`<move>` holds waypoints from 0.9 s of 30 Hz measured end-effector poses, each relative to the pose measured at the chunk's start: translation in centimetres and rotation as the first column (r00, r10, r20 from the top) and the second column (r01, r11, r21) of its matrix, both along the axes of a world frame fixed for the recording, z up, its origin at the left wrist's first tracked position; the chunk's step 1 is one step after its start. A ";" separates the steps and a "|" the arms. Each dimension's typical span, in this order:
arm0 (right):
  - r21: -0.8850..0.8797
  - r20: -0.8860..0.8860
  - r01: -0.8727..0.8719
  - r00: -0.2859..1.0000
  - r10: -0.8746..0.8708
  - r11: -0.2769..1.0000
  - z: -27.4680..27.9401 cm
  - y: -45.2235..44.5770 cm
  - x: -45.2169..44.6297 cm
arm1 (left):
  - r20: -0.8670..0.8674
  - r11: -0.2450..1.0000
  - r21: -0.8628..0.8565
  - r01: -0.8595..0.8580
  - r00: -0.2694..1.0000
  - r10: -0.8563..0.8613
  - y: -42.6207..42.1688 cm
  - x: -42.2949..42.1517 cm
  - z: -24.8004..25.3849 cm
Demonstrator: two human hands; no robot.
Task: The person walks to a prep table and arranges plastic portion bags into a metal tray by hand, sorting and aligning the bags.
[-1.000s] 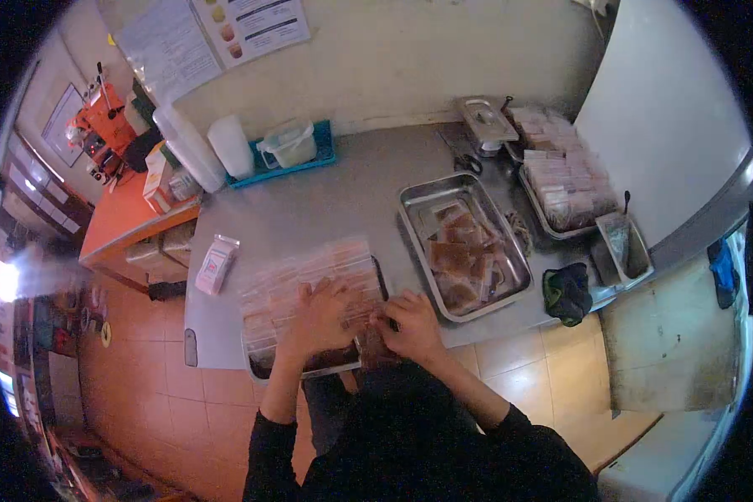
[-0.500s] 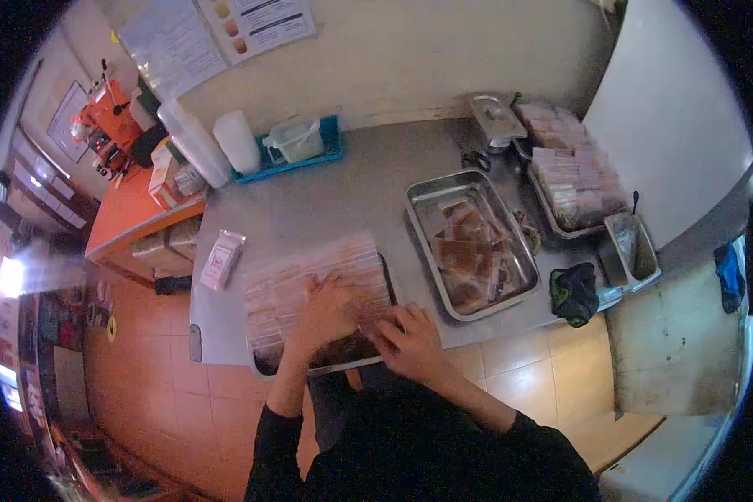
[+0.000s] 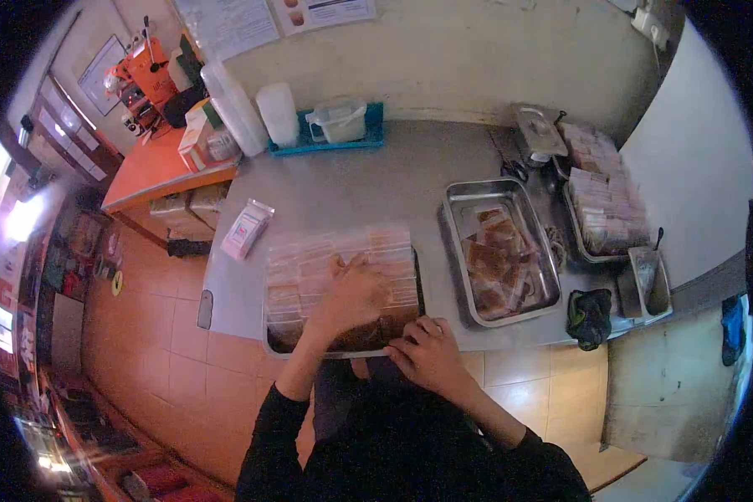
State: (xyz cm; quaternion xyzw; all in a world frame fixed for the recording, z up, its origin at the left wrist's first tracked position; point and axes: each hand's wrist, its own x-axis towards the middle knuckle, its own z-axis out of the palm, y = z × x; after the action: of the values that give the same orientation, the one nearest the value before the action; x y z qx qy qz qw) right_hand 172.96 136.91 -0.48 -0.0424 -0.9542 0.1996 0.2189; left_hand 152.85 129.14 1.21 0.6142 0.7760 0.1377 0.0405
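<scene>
Rows of thin, clear packets with brown contents fill a metal tray at the table's near edge. My left hand lies across the packets in the middle of this tray, its fingertips apart on top of them. My right hand is at the tray's near right corner, fingers curled in by the packets and rim; whatever is between them is hidden. To the right, a deeper metal tray contains loose brown packets in a jumbled heap.
A pink-and-white pack lies left on the metal table. Back right stand another tray of packets and a lidded metal container. Near the right edge are a dark cloth and metal bin. A blue tray holds plastic tubs.
The view has shifted, so the table sits farther right. My right hand has drawn away from my left toward the tray's near right corner. My left hand stays over the packets.
</scene>
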 end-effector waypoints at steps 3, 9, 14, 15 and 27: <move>-0.003 0.066 -0.008 0.998 0.008 1.000 0.5 0.2 0.0 | 0.025 0.993 0.107 -0.048 0.999 0.046 -0.3 0.7 0.5; -0.029 0.087 -0.032 0.996 0.035 0.999 1.0 0.6 0.0 | 0.035 0.975 0.203 -0.092 0.996 0.087 -0.9 1.3 -0.8; -0.110 0.240 0.043 0.971 -0.015 0.993 1.5 -0.5 -0.4 | 0.092 0.955 0.255 -0.151 0.987 0.131 -1.3 2.1 -2.2; -0.090 0.230 0.052 0.973 -0.030 0.995 1.4 -0.6 -0.4 | 0.177 0.949 0.271 -0.159 0.978 0.113 -1.3 2.3 -1.7; -0.547 0.137 0.342 0.937 -0.321 0.764 0.5 0.8 1.0 | 0.258 0.426 0.543 -0.724 0.626 0.736 -16.1 0.2 -0.9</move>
State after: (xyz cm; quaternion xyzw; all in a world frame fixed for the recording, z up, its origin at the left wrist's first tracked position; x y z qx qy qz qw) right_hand 173.99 137.68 0.02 -0.2762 -0.8334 0.4293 0.2116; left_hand 153.09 113.08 0.28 0.1972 0.8774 0.3739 -0.2270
